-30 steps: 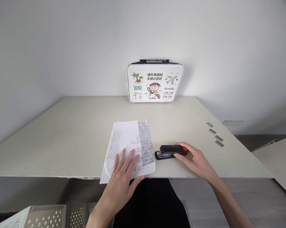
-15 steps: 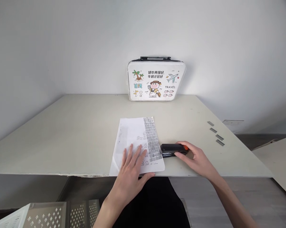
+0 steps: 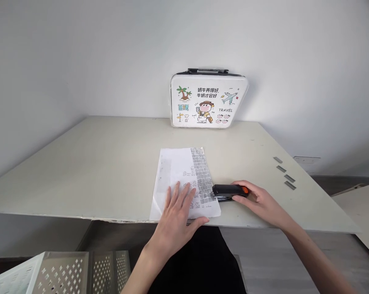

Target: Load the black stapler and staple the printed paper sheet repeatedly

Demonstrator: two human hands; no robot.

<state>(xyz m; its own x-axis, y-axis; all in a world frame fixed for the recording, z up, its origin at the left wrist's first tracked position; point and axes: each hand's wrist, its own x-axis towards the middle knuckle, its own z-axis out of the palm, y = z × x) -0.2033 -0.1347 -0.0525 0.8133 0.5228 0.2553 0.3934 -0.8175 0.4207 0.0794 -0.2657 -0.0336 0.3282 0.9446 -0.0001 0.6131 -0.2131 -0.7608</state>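
Near the front edge of the table lies a white printed paper, with a grey block of dense print down its right side. My left hand rests flat on its lower part with fingers spread, covering some of the text. To the right, my right hand is wrapped round the back end of a black stapler with an orange part at its rear. The stapler's front end reaches over the paper's right edge. Whether the paper sits fully between its jaws is hard to make out.
Several grey strips of staples lie along the right side of the table. A white case with cartoon prints leans against the wall at the back. Below the table's left front stands a perforated basket.
The whole view has shifted slightly. Relative to the paper, the stapler's front end sits a little farther left, over the right edge. My left hand stays flat on the sheet.
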